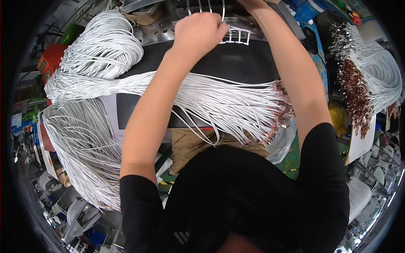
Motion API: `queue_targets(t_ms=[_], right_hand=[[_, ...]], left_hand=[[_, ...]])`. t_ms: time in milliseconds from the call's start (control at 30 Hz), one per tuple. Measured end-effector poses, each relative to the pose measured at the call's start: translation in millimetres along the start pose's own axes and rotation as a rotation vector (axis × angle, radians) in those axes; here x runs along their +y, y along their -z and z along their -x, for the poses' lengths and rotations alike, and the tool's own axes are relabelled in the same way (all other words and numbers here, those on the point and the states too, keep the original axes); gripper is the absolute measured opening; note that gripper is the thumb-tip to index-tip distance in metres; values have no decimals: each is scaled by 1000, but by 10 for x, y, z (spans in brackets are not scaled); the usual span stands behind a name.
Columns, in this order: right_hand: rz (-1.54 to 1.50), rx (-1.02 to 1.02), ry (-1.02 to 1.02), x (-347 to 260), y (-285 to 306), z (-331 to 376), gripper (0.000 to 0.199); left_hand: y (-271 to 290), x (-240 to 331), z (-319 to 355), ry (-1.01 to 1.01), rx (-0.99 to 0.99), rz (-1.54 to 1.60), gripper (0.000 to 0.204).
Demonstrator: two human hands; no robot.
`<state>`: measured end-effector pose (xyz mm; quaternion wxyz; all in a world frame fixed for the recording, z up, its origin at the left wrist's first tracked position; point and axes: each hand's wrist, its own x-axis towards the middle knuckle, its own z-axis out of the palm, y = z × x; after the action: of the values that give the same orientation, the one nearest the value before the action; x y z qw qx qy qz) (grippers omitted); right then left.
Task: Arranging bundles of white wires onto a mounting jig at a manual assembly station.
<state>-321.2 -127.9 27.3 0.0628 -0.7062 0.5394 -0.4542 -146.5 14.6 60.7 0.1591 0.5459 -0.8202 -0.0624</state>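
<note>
My left hand (200, 33) is closed in a fist over the metal fixture at the far side, its fingertips hidden from view. Several thin white cables (200, 6) rise from behind its knuckles, and it appears to grip them. Just to its right, a white ladder-shaped plastic strip (238, 36) lies at the fixture's near edge. The upper border cuts off most of my right hand (252, 3), so its fingers do not show. Below my arms, a long bundle of white cables (228, 103) stretches across the black work surface, its copper-coloured connector ends (280, 111) to the right.
A coiled white cable bundle (103, 46) sits at the far left, with another loose bundle (84, 147) hanging nearer. More cables (382, 71) with metal and copper ends are at the right. The dark metal fixture (162, 31) spans the back. Brown cloth (190, 147) is by my body.
</note>
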Motion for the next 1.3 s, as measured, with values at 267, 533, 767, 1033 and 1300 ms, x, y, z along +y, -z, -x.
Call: queue_targets(t_ms=[267, 533, 767, 1033, 1300], right_hand=[[94, -248, 12, 40, 144, 50, 28], [173, -235, 402, -351, 92, 693, 54], [314, -336, 365, -325, 135, 650, 71], [362, -345, 359, -353, 125, 636, 69], [208, -120, 298, -715, 3, 712, 48]], left_hand=[[-173, -425, -571, 55, -161, 257, 35], [-350, -804, -347, -189, 438, 27, 38], [-485, -692, -401, -118, 428, -196, 44], [-382, -664, -420, -96, 357, -282, 44], [-618, -921, -473, -152, 461, -285, 46]])
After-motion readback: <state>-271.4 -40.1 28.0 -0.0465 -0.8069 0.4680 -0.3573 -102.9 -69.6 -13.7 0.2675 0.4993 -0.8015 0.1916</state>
